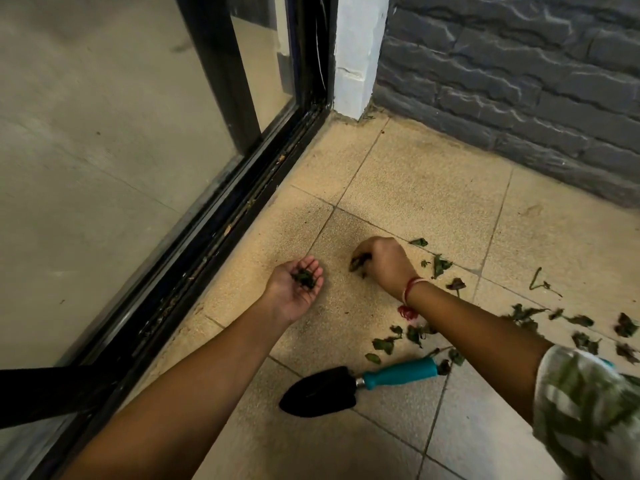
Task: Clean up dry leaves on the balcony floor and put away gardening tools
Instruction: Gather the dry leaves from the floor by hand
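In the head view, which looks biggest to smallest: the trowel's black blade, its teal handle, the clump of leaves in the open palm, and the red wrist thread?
1. black blade
2. teal handle, close to the blade, slightly smaller
3. clump of leaves
4. red wrist thread: thin, roughly alike; unsure

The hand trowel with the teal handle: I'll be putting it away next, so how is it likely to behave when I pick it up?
The trowel looks rigid, probably a metal blade on a grippy handle, so it should lift stiffly. The broad black blade likely makes it blade-heavy. Lying flat on the tiled floor, it seems unlikely to roll.
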A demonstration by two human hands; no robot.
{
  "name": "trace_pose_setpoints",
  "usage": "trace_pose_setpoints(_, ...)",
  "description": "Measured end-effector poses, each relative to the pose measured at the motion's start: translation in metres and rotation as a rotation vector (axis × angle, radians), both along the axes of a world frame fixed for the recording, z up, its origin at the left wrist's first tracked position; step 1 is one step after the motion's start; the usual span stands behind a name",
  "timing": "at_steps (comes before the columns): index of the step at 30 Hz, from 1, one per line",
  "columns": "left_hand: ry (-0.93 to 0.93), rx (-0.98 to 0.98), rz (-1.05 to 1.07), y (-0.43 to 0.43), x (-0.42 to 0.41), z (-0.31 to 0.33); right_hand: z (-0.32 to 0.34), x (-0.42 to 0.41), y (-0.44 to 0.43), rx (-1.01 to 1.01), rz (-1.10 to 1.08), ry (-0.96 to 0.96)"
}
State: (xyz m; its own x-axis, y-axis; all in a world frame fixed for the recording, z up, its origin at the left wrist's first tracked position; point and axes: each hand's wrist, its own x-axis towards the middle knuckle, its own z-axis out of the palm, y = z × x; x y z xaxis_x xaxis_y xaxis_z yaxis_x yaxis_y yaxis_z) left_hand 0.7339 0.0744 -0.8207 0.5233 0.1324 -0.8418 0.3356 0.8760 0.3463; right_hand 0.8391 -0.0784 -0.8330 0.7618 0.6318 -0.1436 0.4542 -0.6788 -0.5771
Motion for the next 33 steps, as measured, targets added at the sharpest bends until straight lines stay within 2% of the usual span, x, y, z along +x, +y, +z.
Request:
trace_pose_setpoints(1, -0.002, -0.006, -0.029, -0.004, 0.000, 0.001, 0.010, -0.002, 0.003, 0.129, -0.102, 0.072)
trace_pose_setpoints(3, -0.014, -0.036, -0.064, -0.010, 0.003, 0.004, 0.034, -0.012, 0.014, 0.249, -0.085, 0.108)
trace_pose_setpoints(5, -0.065, -0.065, -0.085, -0.018, 0.005, 0.008, 0.055, -0.032, 0.023, 0.182, 0.075, 0.067)
trace_pose_setpoints(8, -0.171, -0.110, -0.116, -0.024, 0.006, 0.010, 0.072, -0.060, 0.028, -0.028, 0.291, -0.060)
trace_pose_setpoints(10, -0.220, -0.166, -0.102, -0.025, 0.007, 0.007, 0.075, -0.069, 0.028, -0.111, 0.334, -0.079)
trace_pose_setpoints(13, -0.307, -0.175, -0.094, -0.025, 0.009, 0.001, 0.080, -0.069, 0.020, -0.057, 0.317, -0.051)
trace_pose_setpoints(15, -0.347, -0.147, -0.145, -0.028, 0.010, 0.004, 0.081, -0.064, 0.010, 0.048, 0.256, -0.017)
trace_pose_setpoints(17, -0.290, -0.128, -0.139, -0.032, 0.012, 0.006, 0.080, -0.054, -0.005, 0.173, 0.116, 0.053)
trace_pose_setpoints(19, -0.239, -0.151, -0.101, -0.032, 0.016, 0.002, 0.068, -0.036, -0.026, 0.204, -0.053, 0.078)
trace_pose_setpoints(22, -0.207, -0.173, -0.060, -0.036, 0.018, -0.003, 0.024, 0.004, -0.061, -0.063, -0.277, -0.019)
trace_pose_setpoints(24, -0.210, -0.188, -0.047, -0.039, 0.019, -0.004, -0.002, 0.021, -0.078, -0.250, -0.339, 0.008)
trace_pose_setpoints(26, -0.201, -0.177, -0.029, -0.042, 0.020, -0.003, -0.018, 0.023, -0.084, -0.336, -0.282, 0.039)
trace_pose_setpoints(31, -0.173, -0.165, -0.008, -0.044, 0.023, -0.002, -0.018, -0.022, -0.066, -0.295, 0.140, 0.010)
trace_pose_setpoints(33, -0.184, -0.176, 0.004, -0.045, 0.023, -0.002, -0.018, -0.039, -0.068, -0.337, 0.278, -0.075)
